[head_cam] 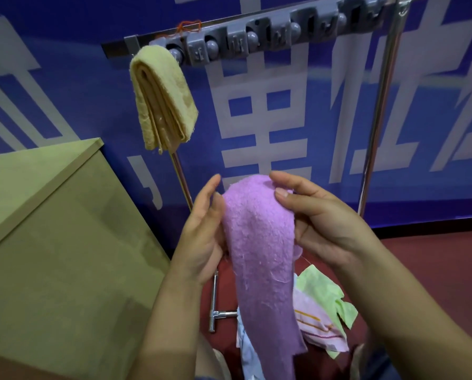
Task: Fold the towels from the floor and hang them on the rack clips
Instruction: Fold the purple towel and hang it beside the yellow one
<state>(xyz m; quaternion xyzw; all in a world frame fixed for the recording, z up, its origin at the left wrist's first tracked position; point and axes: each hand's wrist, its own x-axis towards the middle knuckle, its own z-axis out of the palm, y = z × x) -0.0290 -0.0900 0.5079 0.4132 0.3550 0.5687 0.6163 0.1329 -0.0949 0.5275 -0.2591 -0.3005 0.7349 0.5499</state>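
A folded purple towel (262, 256) hangs down between my hands at the centre. My right hand (320, 218) pinches its folded top edge with thumb in front and fingers curled over. My left hand (204, 229) lies against the towel's left side with fairly straight fingers. Above, the grey clip rail (256, 37) runs across the rack. A folded yellow towel (160, 100) hangs from its leftmost clip. Several more towels, light green (325, 294), pink striped (317, 325) and pale blue (248, 352), lie on the red floor below.
A tan cardboard box (59, 256) fills the lower left, close to my left arm. The rack's chrome posts (380, 111) stand right and centre, with a chrome foot (215, 311) on the floor. A blue banner wall stands behind the rack.
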